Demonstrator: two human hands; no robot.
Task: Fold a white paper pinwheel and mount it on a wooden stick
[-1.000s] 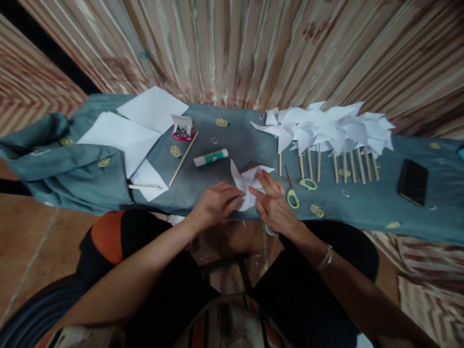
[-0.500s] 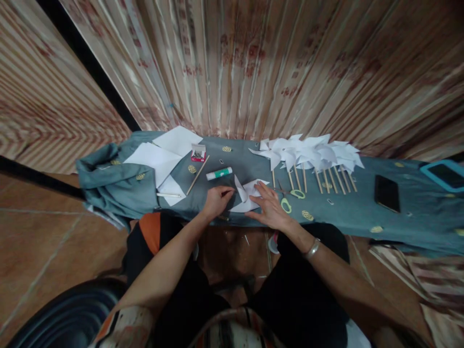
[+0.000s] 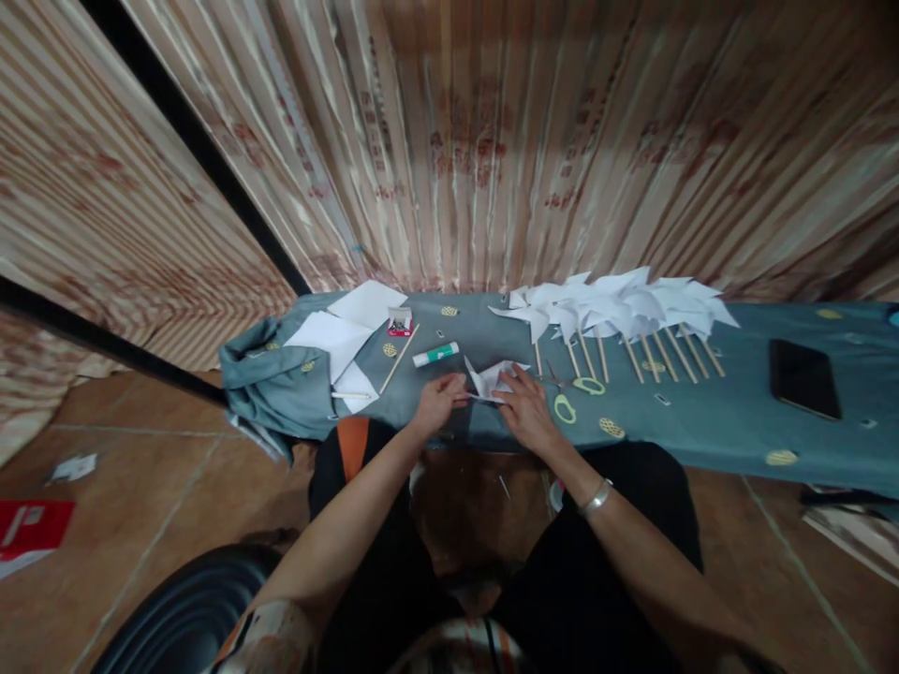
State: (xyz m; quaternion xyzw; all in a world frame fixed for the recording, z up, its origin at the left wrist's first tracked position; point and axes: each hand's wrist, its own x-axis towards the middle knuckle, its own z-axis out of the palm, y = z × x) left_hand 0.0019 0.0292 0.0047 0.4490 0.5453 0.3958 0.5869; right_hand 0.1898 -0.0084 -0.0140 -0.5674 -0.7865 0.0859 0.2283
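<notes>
Paper sheets [image 3: 330, 335] lie at the far left of the cloth-covered surface [image 3: 702, 412], with a small red box of pins [image 3: 400, 322], a loose stick [image 3: 398, 358] and a glue stick [image 3: 435, 354] just to their right. Next comes the left hand [image 3: 436, 402], its fingertips closed in a pinch on the left edge of the folded paper [image 3: 493, 378], which rests on the cloth near the front edge, between both hands. The right hand [image 3: 528, 412] lies flat at the paper's 4 o'clock, fingers spread and pressing it down rather than gripping. Judging by the raised corners, the step in hand looks like folding the cut flaps of a pinwheel toward the centre; the next move would call for holding those tips together while one hand frees itself to fetch a pin from the box at 11 o'clock or the glue. Scissors [image 3: 576, 393] sit just right of the right hand, finished pinwheels [image 3: 618, 309] on sticks lie at 1 o'clock, and a dark phone [image 3: 804, 378] rests far right.
</notes>
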